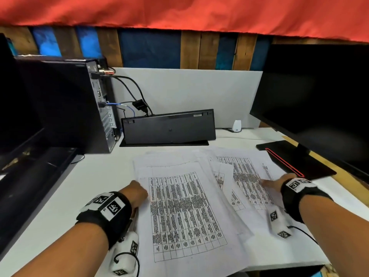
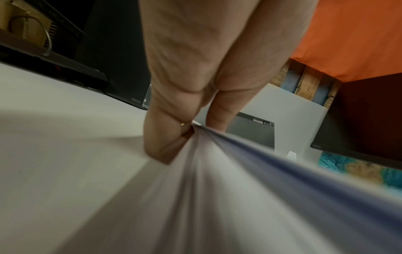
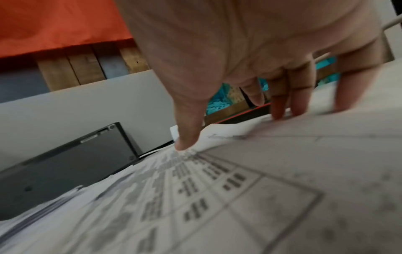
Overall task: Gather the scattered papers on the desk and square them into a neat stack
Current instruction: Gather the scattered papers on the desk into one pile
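Note:
Several white sheets printed with tables lie overlapping on the white desk (image 1: 95,176). The largest sheet (image 1: 183,212) is in front of me, and more papers (image 1: 245,176) fan out to the right. My left hand (image 1: 138,191) is at the left edge of the pile; in the left wrist view its fingers (image 2: 165,137) curl and pinch the edge of the sheets (image 2: 217,189). My right hand (image 1: 273,183) lies flat on the right-hand papers, with straight fingers (image 3: 280,106) and thumb pressing down on a printed sheet (image 3: 195,197).
A black keyboard (image 1: 169,126) stands on edge against the grey partition behind the papers. A computer tower (image 1: 65,104) with cables is at the left. A monitor (image 1: 319,100) and its red-trimmed base (image 1: 289,158) are at the right, close to my right hand.

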Tool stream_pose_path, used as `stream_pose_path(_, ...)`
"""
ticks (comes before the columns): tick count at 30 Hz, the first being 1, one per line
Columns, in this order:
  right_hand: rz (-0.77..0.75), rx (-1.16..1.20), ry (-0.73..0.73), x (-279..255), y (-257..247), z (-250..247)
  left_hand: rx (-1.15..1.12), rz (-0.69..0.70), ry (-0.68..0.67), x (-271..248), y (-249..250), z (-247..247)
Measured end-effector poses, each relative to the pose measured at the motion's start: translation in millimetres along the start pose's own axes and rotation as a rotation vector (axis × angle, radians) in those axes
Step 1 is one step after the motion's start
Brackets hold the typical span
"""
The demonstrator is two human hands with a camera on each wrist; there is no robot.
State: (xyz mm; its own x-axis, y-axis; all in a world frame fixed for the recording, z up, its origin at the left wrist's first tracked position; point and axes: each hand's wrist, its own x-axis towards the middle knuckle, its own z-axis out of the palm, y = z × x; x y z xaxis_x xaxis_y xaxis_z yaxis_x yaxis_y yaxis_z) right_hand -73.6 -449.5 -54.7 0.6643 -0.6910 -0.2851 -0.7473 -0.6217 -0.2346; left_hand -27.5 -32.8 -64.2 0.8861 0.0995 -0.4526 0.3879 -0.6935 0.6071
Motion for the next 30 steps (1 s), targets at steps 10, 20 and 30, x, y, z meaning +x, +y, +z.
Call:
stream_pose_path(10, -0.178, 0.274, -0.11, -28, -50, 3, 0.097, 0.01, -0.161, 24, -15, -1)
stream_pose_path(20, -0.426, 0.131, 0.531, -65, -78, -84, 0.393, -0.028, -0.084, -25, 14, -4)
stream_pose_path(30, -0.641, 0.601, 0.678, -113, -105, -149, 0.295, 0.054, -0.056, -22, 11, -7)
